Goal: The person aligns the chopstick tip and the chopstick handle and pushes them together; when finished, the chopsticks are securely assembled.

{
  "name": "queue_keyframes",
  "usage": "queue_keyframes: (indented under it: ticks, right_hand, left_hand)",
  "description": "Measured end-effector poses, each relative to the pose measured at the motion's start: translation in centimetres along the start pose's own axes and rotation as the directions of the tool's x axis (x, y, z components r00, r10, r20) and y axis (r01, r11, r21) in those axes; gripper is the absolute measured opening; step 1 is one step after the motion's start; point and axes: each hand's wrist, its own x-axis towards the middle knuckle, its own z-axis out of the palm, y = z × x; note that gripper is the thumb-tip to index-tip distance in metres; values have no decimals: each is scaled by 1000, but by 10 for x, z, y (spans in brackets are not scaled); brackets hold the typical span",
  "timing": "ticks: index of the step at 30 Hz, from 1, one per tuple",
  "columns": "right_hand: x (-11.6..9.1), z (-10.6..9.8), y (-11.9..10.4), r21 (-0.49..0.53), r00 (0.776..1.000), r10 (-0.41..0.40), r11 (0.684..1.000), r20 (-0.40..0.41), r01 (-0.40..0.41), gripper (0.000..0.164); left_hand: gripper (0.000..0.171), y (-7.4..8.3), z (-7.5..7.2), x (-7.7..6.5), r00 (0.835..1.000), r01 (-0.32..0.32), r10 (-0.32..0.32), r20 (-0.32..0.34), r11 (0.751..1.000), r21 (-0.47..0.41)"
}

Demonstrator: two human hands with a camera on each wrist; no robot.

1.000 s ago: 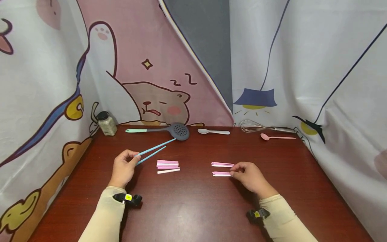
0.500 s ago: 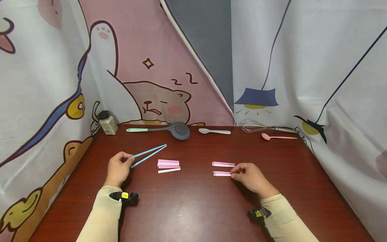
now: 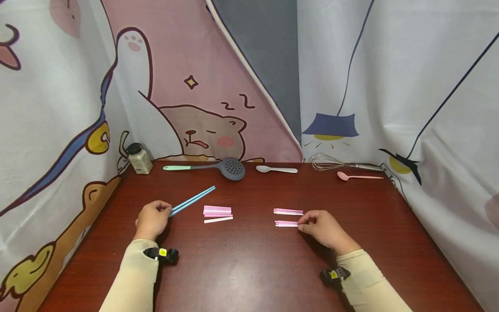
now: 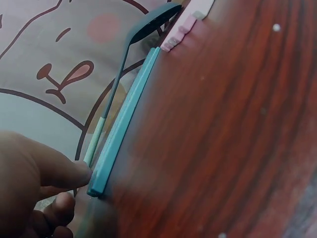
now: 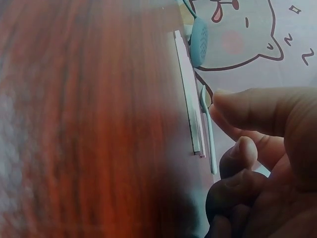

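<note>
On red-brown wood-grain table (image 3: 249,268), slim blue plastic-looking sticks (image 3: 192,201) may splay if left hand (image 3: 152,220) nudges; grip unclear, right hand (image 3: 322,227) too.

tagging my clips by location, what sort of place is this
Hard to be sure, but probably a staged corner for filming or practice rather than a working kitchen: cartoon-printed cloth hangs close around a table, and a whisk lies along its back edge.
</note>
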Motion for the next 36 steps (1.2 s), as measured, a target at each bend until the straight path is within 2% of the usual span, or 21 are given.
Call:
queue_keyframes:
  ticks: [4, 6, 8, 11, 14, 18, 22, 25, 32, 36]
  right_hand:
    - [1, 0, 1, 3, 1000, 1, 1000, 10, -1, 4]
    - [1, 0, 2, 7, 1000, 1, 1000, 15, -1, 5]
    - [1, 0, 2, 12, 1000, -2, 1000, 22, 2, 5]
    - [1, 0, 2, 17, 999, -7, 1000, 33, 7, 7]
    - [1, 1, 2, 15, 999, -12, 1000, 42, 11, 8]
    - [1, 1, 1, -1, 999, -20, 1000, 47, 20, 8]
    - [1, 1, 0, -12, 998, -23, 1000, 53, 23, 8]
    - [1, 1, 0, -5, 998, -18, 1000, 53, 18, 10]
    - [1, 2, 2, -6, 999, -16, 1000, 51, 16, 11]
    - [1, 3, 3, -13, 998, -25, 1000, 52, 25, 9]
  left_hand:
    - [19, 4, 2, -1, 1000, -18, 18, -24, 1000, -10]
    - [15, 9, 6, -2, 997, -75, 74, -29, 996, -49]
    - [11, 15, 11, -3, 986, -164, 165, -6, 982, -96]
    - [5, 25, 19, -8, 948, -288, 306, 89, 942, -172]
    - [4, 35, 27, -15, 903, -346, 384, 194, 916, -206]
    - [7, 45, 36, -26, 871, -350, 399, 287, 914, -208]
    - [8, 52, 42, -34, 855, -345, 394, 337, 918, -197]
    - [8, 55, 45, -37, 850, -341, 388, 357, 921, -189]
    - [8, 55, 47, -36, 857, -345, 383, 344, 923, -169]
    - [6, 55, 46, -36, 853, -351, 386, 352, 922, -161]
